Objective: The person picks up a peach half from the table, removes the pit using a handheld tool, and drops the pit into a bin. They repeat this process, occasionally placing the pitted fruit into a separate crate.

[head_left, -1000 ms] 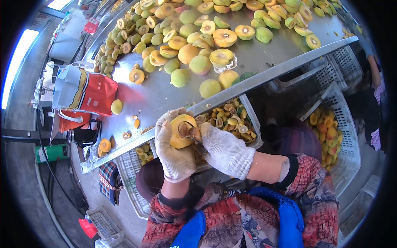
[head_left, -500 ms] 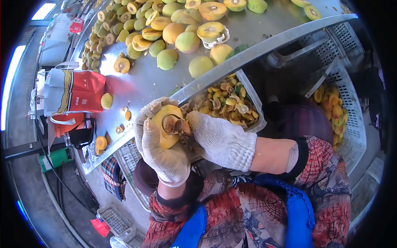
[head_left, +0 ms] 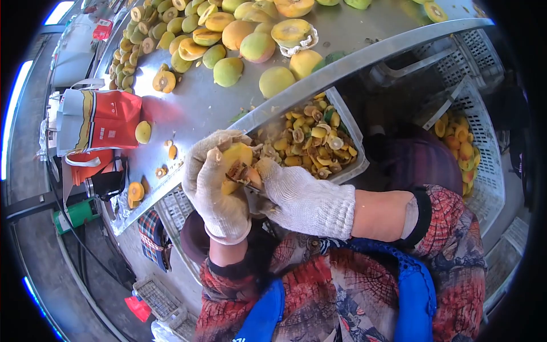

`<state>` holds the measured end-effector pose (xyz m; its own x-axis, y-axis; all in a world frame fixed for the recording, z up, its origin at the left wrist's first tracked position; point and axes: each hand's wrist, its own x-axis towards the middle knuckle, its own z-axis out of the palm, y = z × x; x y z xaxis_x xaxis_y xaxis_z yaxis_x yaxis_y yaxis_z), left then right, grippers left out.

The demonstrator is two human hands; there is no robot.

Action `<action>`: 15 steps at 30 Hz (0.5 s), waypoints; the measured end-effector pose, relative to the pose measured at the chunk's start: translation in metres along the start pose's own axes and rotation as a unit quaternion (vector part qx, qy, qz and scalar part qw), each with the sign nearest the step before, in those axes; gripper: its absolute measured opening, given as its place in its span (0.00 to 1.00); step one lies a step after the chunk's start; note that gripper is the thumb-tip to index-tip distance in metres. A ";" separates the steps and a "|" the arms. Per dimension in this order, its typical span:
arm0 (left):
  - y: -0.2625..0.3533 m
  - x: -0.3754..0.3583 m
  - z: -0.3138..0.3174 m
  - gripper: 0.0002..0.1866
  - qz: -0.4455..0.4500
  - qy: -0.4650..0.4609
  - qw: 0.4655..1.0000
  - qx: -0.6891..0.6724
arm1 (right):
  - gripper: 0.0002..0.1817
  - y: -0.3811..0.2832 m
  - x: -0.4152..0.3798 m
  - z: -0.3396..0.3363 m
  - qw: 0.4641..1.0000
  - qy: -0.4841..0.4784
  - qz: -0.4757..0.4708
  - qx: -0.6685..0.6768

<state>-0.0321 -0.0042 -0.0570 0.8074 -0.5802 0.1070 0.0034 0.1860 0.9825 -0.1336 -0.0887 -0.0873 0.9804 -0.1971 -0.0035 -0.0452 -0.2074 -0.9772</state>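
Note:
My left hand (head_left: 213, 196), in a whitish knitted glove, is wrapped around a yellow peach half (head_left: 237, 153) with its cut face towards my right hand. My right hand (head_left: 305, 196), gloved too, is closed on a small pitting tool (head_left: 251, 176). The tool's end sits at the brown pit area in the middle of the fruit; my fingers cover most of its handle. Behind both hands, below the table edge, is a crate (head_left: 360, 137) filled with pits and fruit scraps.
Whole and halved peaches (head_left: 228, 71) are piled on the metal table (head_left: 188, 117), whose raised rim (head_left: 364, 61) runs close beyond my hands. A red paper bag (head_left: 117, 119) stands at the left. At the right, a white crate (head_left: 490, 188) holds peach halves.
Both hands have shifted slightly left, and the peach half has turned in my left hand. The tool's loop, earlier showing around the pit, now lies at a different angle inside the fruit.

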 end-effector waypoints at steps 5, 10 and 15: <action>0.005 0.006 -0.010 0.11 -0.020 -0.087 0.996 0.015 | 0.17 0.005 -0.004 0.008 1.000 -0.002 -0.004 -0.002; 0.011 0.012 -0.014 0.11 -0.056 -0.159 0.985 0.040 | 0.19 -0.001 -0.009 0.005 0.999 -0.027 -0.020 0.011; 0.026 0.019 -0.014 0.13 -0.172 -0.187 0.955 0.150 | 0.21 -0.006 -0.007 0.003 0.995 -0.076 0.036 -0.044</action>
<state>-0.0084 0.0009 -0.0312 0.5215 -0.8193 -0.2383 0.0157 -0.2700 0.9627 -0.1398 -0.0833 -0.0822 0.9914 -0.0680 -0.1118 -0.1265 -0.2816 -0.9511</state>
